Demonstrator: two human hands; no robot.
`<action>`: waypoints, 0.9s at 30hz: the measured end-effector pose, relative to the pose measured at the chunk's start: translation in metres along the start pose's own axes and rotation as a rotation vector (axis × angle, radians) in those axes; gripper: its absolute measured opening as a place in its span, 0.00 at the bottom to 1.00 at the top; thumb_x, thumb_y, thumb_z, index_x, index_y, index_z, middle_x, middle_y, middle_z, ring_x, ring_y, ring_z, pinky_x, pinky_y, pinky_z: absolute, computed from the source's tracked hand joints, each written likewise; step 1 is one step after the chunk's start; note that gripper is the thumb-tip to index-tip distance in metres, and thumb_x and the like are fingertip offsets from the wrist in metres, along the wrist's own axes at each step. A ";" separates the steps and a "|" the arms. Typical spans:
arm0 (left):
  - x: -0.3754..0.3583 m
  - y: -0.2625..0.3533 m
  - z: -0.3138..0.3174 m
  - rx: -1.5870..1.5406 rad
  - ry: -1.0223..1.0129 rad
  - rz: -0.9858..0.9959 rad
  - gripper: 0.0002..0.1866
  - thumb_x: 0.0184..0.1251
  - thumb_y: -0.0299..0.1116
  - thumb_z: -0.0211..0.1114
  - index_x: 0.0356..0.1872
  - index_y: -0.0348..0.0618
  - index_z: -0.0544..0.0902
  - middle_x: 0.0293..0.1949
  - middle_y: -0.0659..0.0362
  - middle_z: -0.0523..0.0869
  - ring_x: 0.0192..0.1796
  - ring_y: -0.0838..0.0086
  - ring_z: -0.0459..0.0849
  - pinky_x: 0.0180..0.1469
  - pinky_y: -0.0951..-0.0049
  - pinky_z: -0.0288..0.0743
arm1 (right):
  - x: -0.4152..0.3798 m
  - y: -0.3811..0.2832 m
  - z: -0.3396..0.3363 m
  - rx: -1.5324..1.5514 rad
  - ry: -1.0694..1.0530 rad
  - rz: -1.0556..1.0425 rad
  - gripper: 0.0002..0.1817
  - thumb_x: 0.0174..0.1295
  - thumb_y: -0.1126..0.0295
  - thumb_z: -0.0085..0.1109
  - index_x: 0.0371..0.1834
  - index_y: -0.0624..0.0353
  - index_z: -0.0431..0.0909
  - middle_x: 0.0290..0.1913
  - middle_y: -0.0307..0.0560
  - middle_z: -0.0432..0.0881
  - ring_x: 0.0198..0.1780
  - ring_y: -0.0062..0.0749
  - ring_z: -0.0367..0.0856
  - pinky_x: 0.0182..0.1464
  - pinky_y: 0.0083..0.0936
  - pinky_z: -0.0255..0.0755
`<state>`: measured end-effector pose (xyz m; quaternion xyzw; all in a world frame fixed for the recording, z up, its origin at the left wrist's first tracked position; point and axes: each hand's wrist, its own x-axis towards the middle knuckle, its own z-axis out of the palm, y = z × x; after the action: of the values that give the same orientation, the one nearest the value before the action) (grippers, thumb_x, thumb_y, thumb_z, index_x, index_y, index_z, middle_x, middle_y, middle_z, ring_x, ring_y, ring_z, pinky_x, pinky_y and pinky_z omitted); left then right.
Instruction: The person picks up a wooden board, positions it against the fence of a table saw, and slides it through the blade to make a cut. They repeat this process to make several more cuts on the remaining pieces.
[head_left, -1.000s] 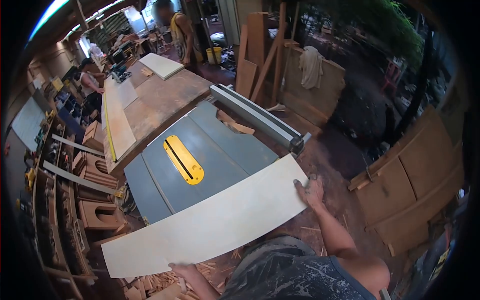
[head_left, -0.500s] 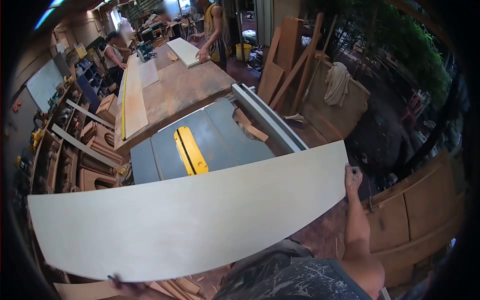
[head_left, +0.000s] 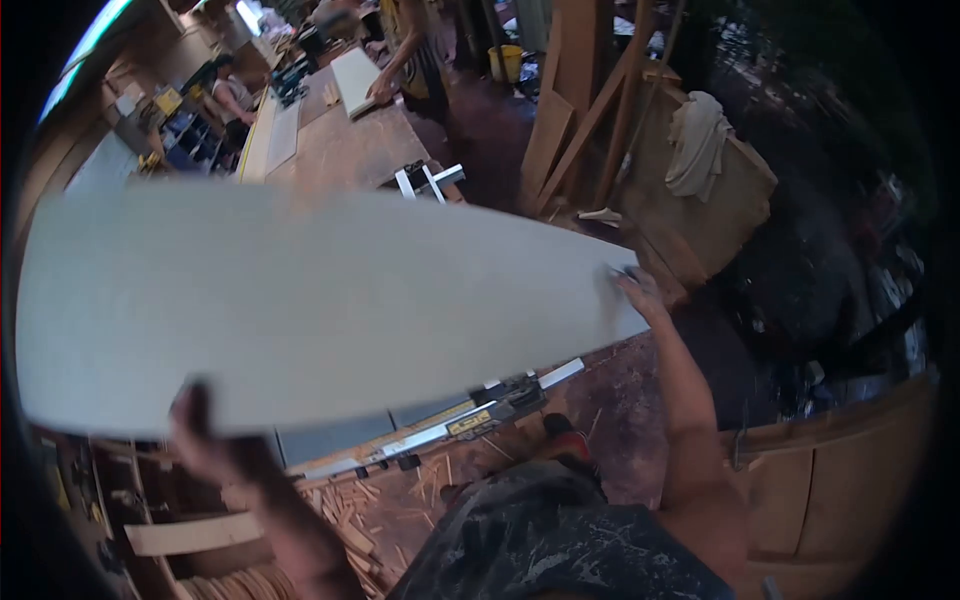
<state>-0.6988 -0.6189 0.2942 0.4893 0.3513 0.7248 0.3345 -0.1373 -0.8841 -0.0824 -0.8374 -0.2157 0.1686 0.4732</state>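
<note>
The pale board (head_left: 300, 310) is above the table saw (head_left: 340, 436), wide, smooth, narrowing to the right; left hand (head_left: 205, 430) and right hand (head_left: 640, 291) grip its edges, and beyond its right end is open floor

**My left hand (head_left: 203, 425) and right hand (head_left: 640, 292) work well apart**

My right arm (head_left: 690, 410) reaches forward, its hand farther out than the other, thumb uppermost and the fingers partly hidden. My left forearm (head_left: 292, 510) slants forward and outward to my left. That hand is blurred, so I can't tell how its fingers are set.
</note>
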 end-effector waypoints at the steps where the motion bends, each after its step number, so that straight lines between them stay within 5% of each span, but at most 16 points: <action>1: -0.017 -0.005 0.049 0.018 -0.063 0.063 0.14 0.71 0.30 0.62 0.48 0.28 0.84 0.45 0.47 0.88 0.52 0.63 0.87 0.56 0.57 0.83 | -0.002 -0.057 0.002 -0.015 -0.089 -0.064 0.45 0.59 0.46 0.76 0.74 0.65 0.75 0.73 0.60 0.76 0.74 0.43 0.75 0.74 0.36 0.68; 4: -0.095 -0.033 0.185 0.017 -0.356 0.227 0.12 0.71 0.32 0.62 0.44 0.30 0.85 0.41 0.48 0.89 0.46 0.63 0.86 0.50 0.57 0.80 | -0.031 -0.185 0.003 0.238 -0.413 -0.337 0.44 0.56 0.50 0.78 0.75 0.59 0.75 0.74 0.60 0.75 0.76 0.47 0.71 0.77 0.37 0.64; 7: -0.162 -0.077 0.250 0.047 -0.596 0.133 0.11 0.70 0.31 0.62 0.41 0.30 0.85 0.38 0.48 0.89 0.42 0.63 0.86 0.47 0.59 0.78 | -0.056 -0.237 0.004 0.106 -0.398 -0.820 0.47 0.56 0.60 0.77 0.81 0.54 0.67 0.77 0.61 0.69 0.77 0.52 0.69 0.75 0.43 0.68; 10: -0.219 -0.137 0.273 0.090 -0.659 0.138 0.11 0.70 0.29 0.61 0.43 0.31 0.86 0.38 0.48 0.91 0.40 0.59 0.89 0.46 0.58 0.80 | -0.071 -0.241 0.028 -0.235 -0.220 -0.739 0.52 0.57 0.67 0.72 0.86 0.52 0.54 0.79 0.61 0.66 0.75 0.57 0.70 0.73 0.48 0.72; 13: -0.255 -0.164 0.257 0.182 -0.776 0.165 0.12 0.69 0.28 0.60 0.47 0.33 0.86 0.41 0.44 0.91 0.44 0.51 0.90 0.48 0.55 0.81 | -0.043 -0.191 0.067 -0.328 -0.344 -0.725 0.55 0.57 0.70 0.67 0.88 0.50 0.45 0.81 0.61 0.62 0.73 0.62 0.73 0.70 0.50 0.74; 19: -0.268 -0.211 0.236 0.351 -0.843 0.047 0.10 0.74 0.30 0.59 0.45 0.34 0.84 0.35 0.39 0.87 0.42 0.39 0.88 0.47 0.48 0.80 | -0.052 -0.151 0.114 -0.282 -0.385 -0.618 0.56 0.58 0.73 0.65 0.88 0.50 0.42 0.81 0.61 0.61 0.67 0.64 0.78 0.63 0.51 0.80; 22: -0.272 -0.239 0.228 0.460 -0.861 -0.114 0.10 0.70 0.29 0.60 0.42 0.33 0.86 0.33 0.40 0.88 0.38 0.46 0.90 0.43 0.52 0.81 | -0.060 -0.133 0.129 -0.291 -0.356 -0.616 0.56 0.58 0.72 0.65 0.89 0.50 0.42 0.79 0.62 0.63 0.66 0.65 0.78 0.63 0.51 0.80; 26: -0.273 -0.223 0.231 0.474 -0.869 -0.025 0.11 0.70 0.29 0.60 0.46 0.32 0.84 0.34 0.39 0.89 0.39 0.44 0.91 0.43 0.52 0.82 | -0.028 -0.116 0.145 -0.341 -0.411 -0.692 0.56 0.59 0.71 0.65 0.89 0.51 0.41 0.77 0.65 0.65 0.67 0.65 0.77 0.64 0.49 0.79; 27: -0.276 -0.221 0.231 0.485 -0.887 -0.010 0.12 0.70 0.28 0.60 0.48 0.33 0.84 0.35 0.39 0.89 0.39 0.43 0.91 0.43 0.52 0.82 | -0.030 -0.142 0.123 -0.263 -0.533 -0.483 0.56 0.61 0.69 0.67 0.89 0.53 0.39 0.77 0.66 0.65 0.67 0.63 0.77 0.66 0.48 0.78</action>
<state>-0.3670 -0.6880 0.0418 0.8120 0.3361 0.3432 0.3316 -0.2510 -0.7457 -0.0180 -0.7426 -0.5422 0.2349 0.3153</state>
